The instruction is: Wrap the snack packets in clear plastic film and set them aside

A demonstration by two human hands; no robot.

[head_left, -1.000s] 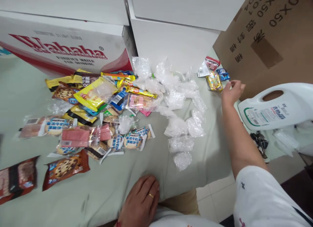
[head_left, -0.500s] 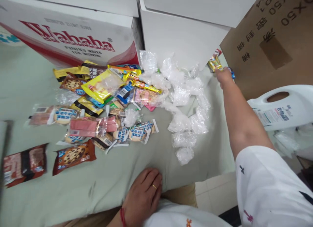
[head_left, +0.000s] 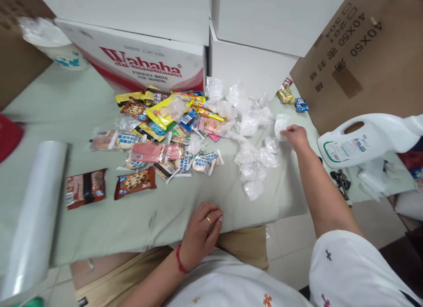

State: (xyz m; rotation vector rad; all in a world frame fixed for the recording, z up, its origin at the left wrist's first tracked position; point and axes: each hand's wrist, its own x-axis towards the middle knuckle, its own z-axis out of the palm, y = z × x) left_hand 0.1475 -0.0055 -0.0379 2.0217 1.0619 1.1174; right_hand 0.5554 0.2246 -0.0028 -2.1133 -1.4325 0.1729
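My right hand [head_left: 294,136] pinches a small clear plastic packet [head_left: 281,125] just right of a spread of crumpled clear plastic packets [head_left: 247,153]. My left hand [head_left: 205,222], wearing a ring, rests at the table's front edge with its fingers curled in and nothing visible in them. To the left lies a pile of wrapped snacks: a yellow packet [head_left: 162,114], pink wafer packs [head_left: 147,152] and round biscuits in clear wrappers [head_left: 204,162]. Nearer me are a chocolate-chip cookie packet [head_left: 135,182] and a dark brown snack packet [head_left: 86,189].
A Wahaha carton [head_left: 142,64] and white boxes [head_left: 247,60] line the back. On the right stand a brown carton [head_left: 373,73] and a white detergent jug [head_left: 366,141]. Small candies [head_left: 286,93] and a blue packet [head_left: 301,105] lie in the corner. A plastic roll [head_left: 36,214] lies left.
My right hand has drawn back from the corner candies toward me and now holds a clear packet. My left hand's fingers have curled in. The view has shifted, showing more of the table's left side.
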